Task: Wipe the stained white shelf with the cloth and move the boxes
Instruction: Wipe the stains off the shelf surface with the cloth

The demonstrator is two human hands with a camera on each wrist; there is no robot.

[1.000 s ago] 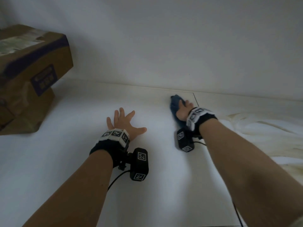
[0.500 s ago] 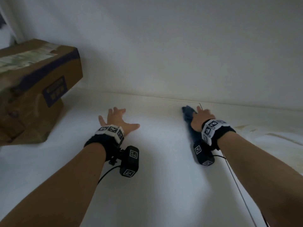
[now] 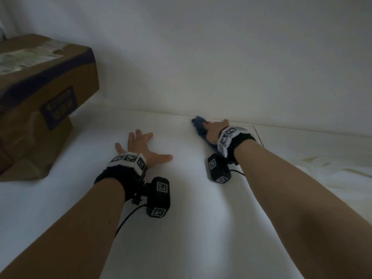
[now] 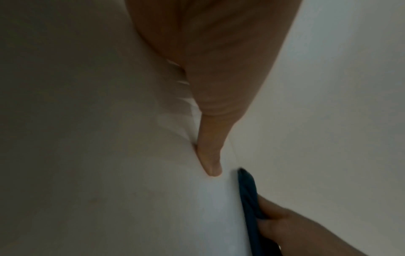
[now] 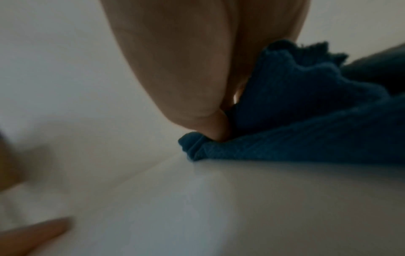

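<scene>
Cloth [image 3: 198, 125]: shifted leftward along shelf [image 3: 181, 228] back edge under right hand [image 3: 214, 130] grip; left hand [image 3: 138, 147] splayed flat; wiping continues.

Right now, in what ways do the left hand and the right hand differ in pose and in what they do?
The left hand lies flat with fingers spread on the bare white shelf; the right hand presses the blue cloth. The left hand holds nothing; the right hand has the cloth under it. The left hand is nearer the cardboard box; the right hand is close to the back wall. Both wear marker wristbands and rest on the shelf.
</scene>
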